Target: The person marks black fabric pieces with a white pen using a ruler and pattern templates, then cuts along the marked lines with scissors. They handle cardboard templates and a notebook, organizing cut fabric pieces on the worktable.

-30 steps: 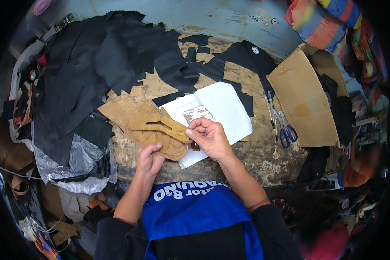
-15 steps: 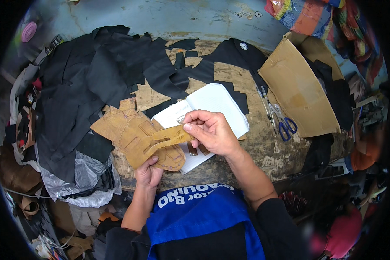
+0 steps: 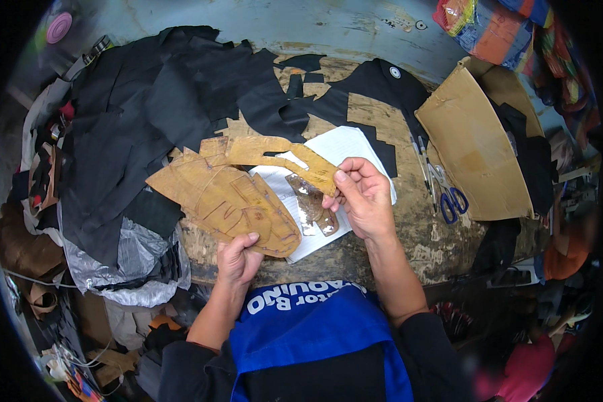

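Note:
My left hand (image 3: 238, 260) is closed on the near edge of a stack of tan pattern pieces (image 3: 229, 211), stiff and marked with drawn lines and cut slots. Between the thumb and fingers of my right hand (image 3: 365, 197) is the right end of a long tan pattern strip (image 3: 275, 151) with slots cut through it. The strip's left end overlaps the top of the stack. Beneath both lies an open notebook (image 3: 345, 144) with white pages. On it rests a shiny brown piece (image 3: 308, 201), partly covered by the stack and strip.
Black sheet material (image 3: 161, 100) covers the left and back of the worn wooden table (image 3: 409, 251). To the right lie blue-handled scissors (image 3: 453, 204) and pens (image 3: 425, 167), beside an open cardboard box (image 3: 476, 144) holding black material. Clear plastic (image 3: 134, 261) hangs at the left edge.
My right hand has moved right with the strip, swinging it up off the stack's middle. More of the stack's drawn lines and the shiny brown piece now show.

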### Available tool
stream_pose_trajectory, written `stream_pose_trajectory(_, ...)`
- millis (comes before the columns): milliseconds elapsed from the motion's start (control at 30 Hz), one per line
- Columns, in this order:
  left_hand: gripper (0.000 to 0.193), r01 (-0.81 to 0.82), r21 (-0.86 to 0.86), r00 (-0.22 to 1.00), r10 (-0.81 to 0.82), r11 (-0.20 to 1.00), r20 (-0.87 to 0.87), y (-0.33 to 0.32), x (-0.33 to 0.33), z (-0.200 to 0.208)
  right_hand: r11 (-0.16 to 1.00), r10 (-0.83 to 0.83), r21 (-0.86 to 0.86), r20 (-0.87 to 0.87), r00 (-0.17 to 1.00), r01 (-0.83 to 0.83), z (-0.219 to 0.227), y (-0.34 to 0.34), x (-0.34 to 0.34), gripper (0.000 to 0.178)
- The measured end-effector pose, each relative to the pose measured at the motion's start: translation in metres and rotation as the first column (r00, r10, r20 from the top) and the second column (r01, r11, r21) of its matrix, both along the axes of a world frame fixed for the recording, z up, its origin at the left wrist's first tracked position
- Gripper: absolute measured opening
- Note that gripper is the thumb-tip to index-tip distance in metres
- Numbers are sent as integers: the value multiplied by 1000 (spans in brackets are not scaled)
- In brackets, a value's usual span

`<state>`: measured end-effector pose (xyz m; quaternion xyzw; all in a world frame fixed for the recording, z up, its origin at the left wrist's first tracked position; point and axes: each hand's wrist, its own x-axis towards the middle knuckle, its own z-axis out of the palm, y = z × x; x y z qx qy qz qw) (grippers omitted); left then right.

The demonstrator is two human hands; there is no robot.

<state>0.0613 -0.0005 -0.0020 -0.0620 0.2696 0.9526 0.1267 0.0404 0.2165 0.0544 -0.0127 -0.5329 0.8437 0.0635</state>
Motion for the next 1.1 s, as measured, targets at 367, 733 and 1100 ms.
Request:
stream_pose_trajectory(367,61,-13,11,1000,13,1000,3,-4,-2,-4,979,-200,50,47,979,197,-28,30,37,9)
stream_pose_trajectory(733,61,24,24,999,-25,999,44,2,-3,-11,767,-631,22,206,748,641,-70,152,164,9)
stream_pose_trajectory(1100,58,30,15,999,-30,999,-12,-1,0,-14,1000,28,-12,9,1000,-28,-2,35,71,12)
